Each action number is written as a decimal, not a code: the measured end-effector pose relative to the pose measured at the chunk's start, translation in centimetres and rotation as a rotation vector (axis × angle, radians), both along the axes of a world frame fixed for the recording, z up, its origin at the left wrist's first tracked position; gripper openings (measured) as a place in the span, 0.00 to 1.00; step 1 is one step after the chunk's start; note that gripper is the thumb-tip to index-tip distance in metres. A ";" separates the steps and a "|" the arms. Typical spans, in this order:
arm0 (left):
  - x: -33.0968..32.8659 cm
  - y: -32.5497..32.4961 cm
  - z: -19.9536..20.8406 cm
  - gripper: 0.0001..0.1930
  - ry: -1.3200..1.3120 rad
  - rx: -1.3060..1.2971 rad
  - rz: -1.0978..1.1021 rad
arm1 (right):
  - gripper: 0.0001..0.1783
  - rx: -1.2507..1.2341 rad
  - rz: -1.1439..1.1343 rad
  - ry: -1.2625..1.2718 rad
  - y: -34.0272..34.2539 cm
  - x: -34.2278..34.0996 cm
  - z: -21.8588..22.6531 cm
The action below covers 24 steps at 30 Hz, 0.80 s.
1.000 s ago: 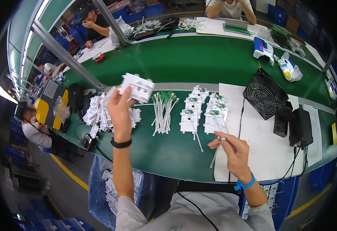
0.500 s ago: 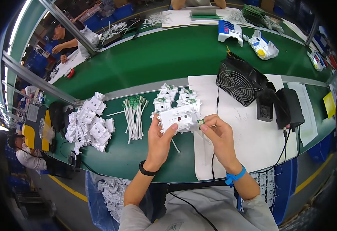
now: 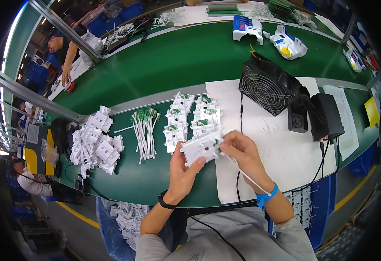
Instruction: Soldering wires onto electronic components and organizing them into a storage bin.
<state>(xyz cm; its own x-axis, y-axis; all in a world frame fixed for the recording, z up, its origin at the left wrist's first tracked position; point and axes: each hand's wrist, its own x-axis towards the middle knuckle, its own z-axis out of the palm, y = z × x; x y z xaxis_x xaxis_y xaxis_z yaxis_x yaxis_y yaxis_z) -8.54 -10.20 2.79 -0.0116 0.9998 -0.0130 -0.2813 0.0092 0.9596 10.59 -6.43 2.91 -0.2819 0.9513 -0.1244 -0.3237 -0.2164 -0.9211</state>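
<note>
My left hand (image 3: 183, 172) grips a white plastic housing (image 3: 194, 150) by its left end, thumb on the near edge. At the housing's right end, my right hand (image 3: 244, 153) is closed on a small green circuit board (image 3: 219, 148), mostly hidden by the fingers. From that board a white cable (image 3: 252, 179) trails down past my right wrist. Just beyond my hands, similar white housings (image 3: 177, 119) with green boards stand in two columns. To their left lies a bundle of white cables (image 3: 146, 140) with green boards at the far ends.
A heap of white housings (image 3: 97, 141) lies at the left of the green bench. On the right, a black fan (image 3: 266, 89) and a black box (image 3: 327, 115) stand by a white sheet (image 3: 260, 174). White-and-blue device shells (image 3: 288, 43) lie farther back. A co-worker (image 3: 64, 56) reaches in at far left.
The housing has tilted, its right end now higher. My right hand has brought the board against that end, and the cable now swings out toward my wrist. The view has shifted slightly.
</note>
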 end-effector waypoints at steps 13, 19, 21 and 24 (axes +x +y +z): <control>-2.0 -0.3 1.9 0.21 0.611 0.121 -0.224 | 0.10 0.510 0.176 -0.517 -1.5 0.6 2.8; -0.3 0.6 2.1 0.19 0.671 0.175 -0.164 | 0.11 0.452 -0.022 -0.552 -1.9 0.7 3.0; 0.1 1.2 1.8 0.16 0.730 0.246 -0.040 | 0.11 0.468 -0.160 -0.593 -2.2 1.1 3.4; 1.2 1.7 1.9 0.15 0.724 0.286 0.054 | 0.11 0.380 0.005 -0.761 -2.8 2.5 4.3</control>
